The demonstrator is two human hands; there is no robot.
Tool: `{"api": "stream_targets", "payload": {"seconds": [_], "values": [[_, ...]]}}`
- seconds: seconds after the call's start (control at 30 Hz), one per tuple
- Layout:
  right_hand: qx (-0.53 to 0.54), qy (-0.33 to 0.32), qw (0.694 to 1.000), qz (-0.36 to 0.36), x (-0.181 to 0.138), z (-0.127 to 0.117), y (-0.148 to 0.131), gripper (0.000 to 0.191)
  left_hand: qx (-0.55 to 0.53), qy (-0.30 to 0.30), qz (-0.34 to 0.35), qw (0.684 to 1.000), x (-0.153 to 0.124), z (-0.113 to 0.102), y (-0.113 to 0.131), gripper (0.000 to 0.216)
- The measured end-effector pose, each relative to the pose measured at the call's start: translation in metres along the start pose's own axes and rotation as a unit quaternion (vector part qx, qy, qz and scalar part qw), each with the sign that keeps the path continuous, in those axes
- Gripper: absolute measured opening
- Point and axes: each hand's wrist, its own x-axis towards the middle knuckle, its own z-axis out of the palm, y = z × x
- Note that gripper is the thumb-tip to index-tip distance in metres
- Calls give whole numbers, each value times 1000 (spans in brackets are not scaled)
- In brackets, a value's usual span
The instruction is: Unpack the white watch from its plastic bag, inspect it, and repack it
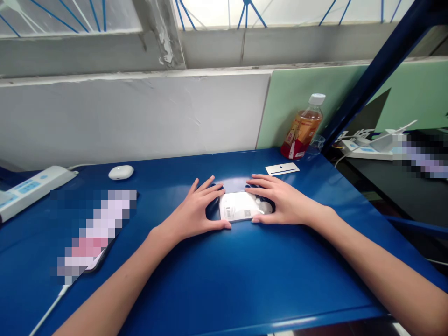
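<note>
Flat on the glossy blue metal tabletop (224, 280), small white rectangular device (238, 206) with label stickers, pinched from both ends: left hand (198, 210) thumb at near-left corner, fingers spread loosely; right hand (280, 203) half covering the right end, fingers extended; beyond, orange-tea plastic bottle (304, 128)

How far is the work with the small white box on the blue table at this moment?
Done: the small flat white box lies flat on the blue metal table. In hand: the left hand and right hand touch its two ends. Left: the small white card with a dark dot lies apart, untouched; whether the box is open cannot be told.
</note>
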Motion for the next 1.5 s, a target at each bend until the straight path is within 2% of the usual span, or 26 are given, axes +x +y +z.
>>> {"api": "stream_targets", "payload": {"seconds": [0.17, 0.37, 0.5, 0.87, 1.03, 1.33, 1.5], "values": [[-14, 8, 1000, 3, 0, 1, -1, 78, -10, -5, -8, 1000, -1, 2, -2, 95], [-6, -19, 1000, 4, 0, -5, 2, 85, -6, -20, -21, 1000, -1, 2, -3, 101], [18, -30, 999, 6, -2, -12, 8, 94, -8, -28, -19, 999, -1, 0, -1, 97], [59, -48, 997, 28, -6, -16, 14, 90, 1, -44, 0, 999, -3, -6, -2, 96], [63, -55, 996, 37, -5, -16, 13, 90, 23, -28, 2, 999, -3, -3, 2, 97], [97, -39, 994, 19, -2, -14, 0, 71, 28, -15, -20, 999, -1, 12, 21, 73], [67, -13, 998, -14, 3, -9, -14, 52, 25, -11, -15, 1000, -1, 15, 19, 73]]}}
